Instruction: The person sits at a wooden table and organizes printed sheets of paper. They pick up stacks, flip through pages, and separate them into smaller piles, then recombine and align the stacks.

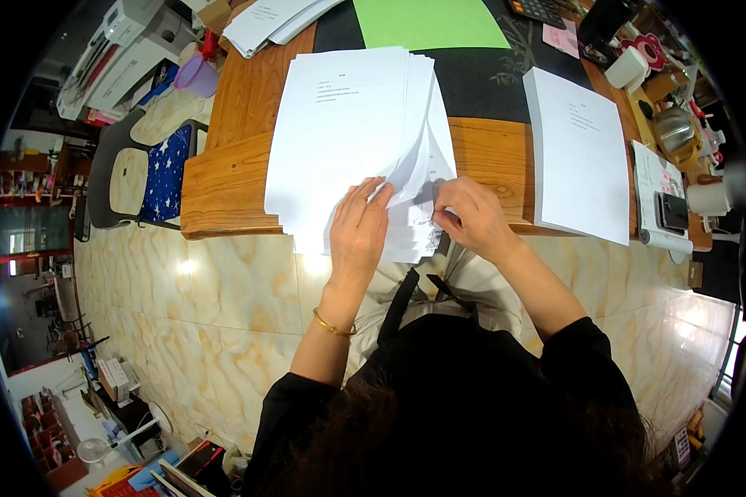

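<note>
A loose stack of white printed sheets (331, 132) lies on the wooden table in front of me, its lower edge reaching past the table's front edge. My left hand (362, 217) rests flat on the stack's lower part, fingers stretched toward its middle. At the lower right corner, my right hand (472, 217) is closed, thumb and fingers pinching the edge of some sheets. Several sheets there are lifted and curl over to the left, so print shows on the pages beneath. How many sheets sit in the pinch is hidden.
A neat thick paper stack (580, 153) stands to the right, near a black phone (671, 212) and a white cup (708, 200). Green paper (431, 23) lies on a dark mat (481, 87) at the back. More sheets (275, 23) lie far left; a chair (116, 170) stands left of the table.
</note>
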Tool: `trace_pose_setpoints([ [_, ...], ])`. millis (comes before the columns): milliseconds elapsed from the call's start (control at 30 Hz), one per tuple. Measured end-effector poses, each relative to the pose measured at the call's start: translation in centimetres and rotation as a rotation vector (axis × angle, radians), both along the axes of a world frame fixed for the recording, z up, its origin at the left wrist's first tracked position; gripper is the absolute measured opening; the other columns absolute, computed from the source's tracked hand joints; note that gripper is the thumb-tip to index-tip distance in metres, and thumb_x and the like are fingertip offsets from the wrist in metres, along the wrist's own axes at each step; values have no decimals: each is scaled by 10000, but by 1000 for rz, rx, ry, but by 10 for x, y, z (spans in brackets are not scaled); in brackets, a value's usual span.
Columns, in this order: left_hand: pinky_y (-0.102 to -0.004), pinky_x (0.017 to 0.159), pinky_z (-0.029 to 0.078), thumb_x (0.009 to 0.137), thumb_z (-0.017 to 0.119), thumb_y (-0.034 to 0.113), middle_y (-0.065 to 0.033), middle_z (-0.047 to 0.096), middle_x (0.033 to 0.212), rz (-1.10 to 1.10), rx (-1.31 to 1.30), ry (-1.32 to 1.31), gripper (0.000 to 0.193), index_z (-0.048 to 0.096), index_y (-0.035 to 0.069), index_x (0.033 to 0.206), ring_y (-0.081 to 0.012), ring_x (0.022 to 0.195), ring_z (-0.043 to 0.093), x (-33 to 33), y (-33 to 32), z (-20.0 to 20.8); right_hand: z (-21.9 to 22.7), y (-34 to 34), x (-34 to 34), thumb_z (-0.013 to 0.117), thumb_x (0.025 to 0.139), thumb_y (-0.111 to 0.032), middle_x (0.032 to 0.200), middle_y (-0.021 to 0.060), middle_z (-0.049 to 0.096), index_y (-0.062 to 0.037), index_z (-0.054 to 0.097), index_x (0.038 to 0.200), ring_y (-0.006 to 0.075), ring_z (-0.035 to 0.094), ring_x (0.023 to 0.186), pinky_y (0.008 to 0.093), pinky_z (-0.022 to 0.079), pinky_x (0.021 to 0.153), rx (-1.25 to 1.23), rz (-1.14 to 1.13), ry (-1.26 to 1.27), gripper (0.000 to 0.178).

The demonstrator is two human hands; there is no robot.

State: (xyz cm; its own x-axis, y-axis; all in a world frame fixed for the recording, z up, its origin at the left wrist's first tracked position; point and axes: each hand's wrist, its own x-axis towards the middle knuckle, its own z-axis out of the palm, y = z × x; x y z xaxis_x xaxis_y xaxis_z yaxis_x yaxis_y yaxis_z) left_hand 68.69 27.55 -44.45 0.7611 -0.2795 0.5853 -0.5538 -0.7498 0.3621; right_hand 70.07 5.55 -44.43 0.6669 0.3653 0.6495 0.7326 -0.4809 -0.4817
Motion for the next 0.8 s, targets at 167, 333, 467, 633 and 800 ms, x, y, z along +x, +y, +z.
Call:
trace_pose_setpoints([
  [167,-461,973,529,811,671,-59,-138,669,1159,30,-8,-38,345,669,5,1151,-318,1123,653,0,-4,-1,12,5,2,719,720,-60,1000,53,622,-93,658,958,261,610,954,377,518,794,-151,23,-55,248],
  [333,-446,954,532,839,657,-33,-140,675,1148,47,-19,-45,238,692,-11,1073,-317,1099,662,1,-7,4,19,15,7,653,771,-107,1019,27,629,-107,672,915,242,584,1017,398,478,898,-272,171,-141,145],
  [467,-427,934,530,829,646,-72,-138,678,1165,27,38,-112,255,703,-25,1072,-322,1103,654,5,2,-1,18,15,8,657,773,-112,1014,25,641,-99,650,866,230,592,996,365,480,881,-294,165,-96,95],
  [633,-422,923,534,851,655,-19,-101,681,1176,39,89,-120,174,706,-23,1017,-316,1104,659,9,12,-6,15,12,6,691,761,-83,1019,37,654,-94,631,847,229,600,997,352,499,843,-201,132,-62,105],
  [800,-431,954,513,850,642,-5,-101,663,1236,52,112,-108,159,703,-29,995,-317,1159,629,10,11,-7,18,9,8,751,744,-57,1044,57,650,-81,627,852,252,601,1024,366,518,838,-144,154,48,166],
])
